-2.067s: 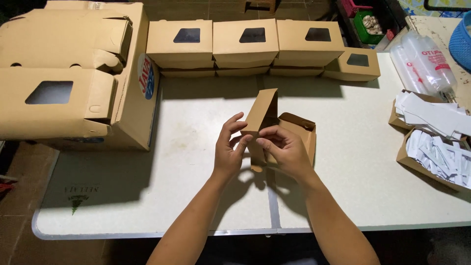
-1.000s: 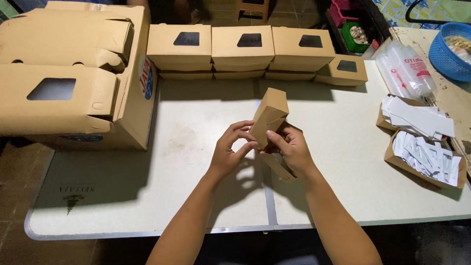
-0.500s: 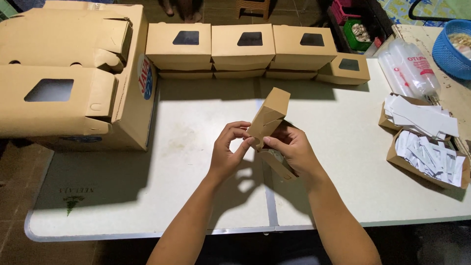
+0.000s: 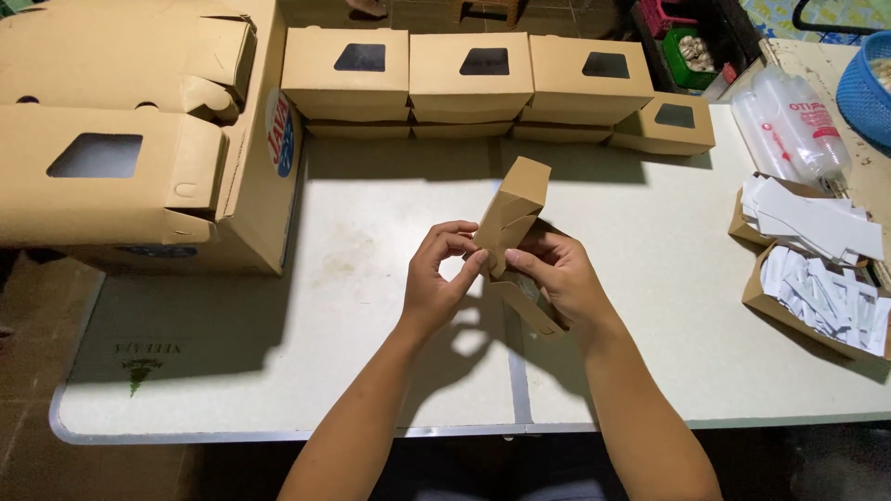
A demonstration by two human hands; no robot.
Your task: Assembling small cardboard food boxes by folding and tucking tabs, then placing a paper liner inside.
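Note:
A small brown cardboard box (image 4: 513, 211), partly folded, stands tilted above the middle of the white table (image 4: 306, 353). My left hand (image 4: 436, 283) pinches its lower left edge with thumb and fingers. My right hand (image 4: 561, 278) grips it from the right and underneath, where a loose flap (image 4: 522, 306) hangs down. Both hands hold the box just above the table's centre seam.
Finished windowed boxes (image 4: 469, 79) are stacked in a row at the far edge, with one more (image 4: 670, 125) to their right. Large brown cartons (image 4: 139, 139) fill the left. At right sit trays of white paper pieces (image 4: 817, 278), a plastic bottle (image 4: 789, 125) and a blue basket (image 4: 868, 88).
The box has been turned and tilted in my hands, its top now leaning right; the fingers have shifted along its lower edges. The view has drifted slightly.

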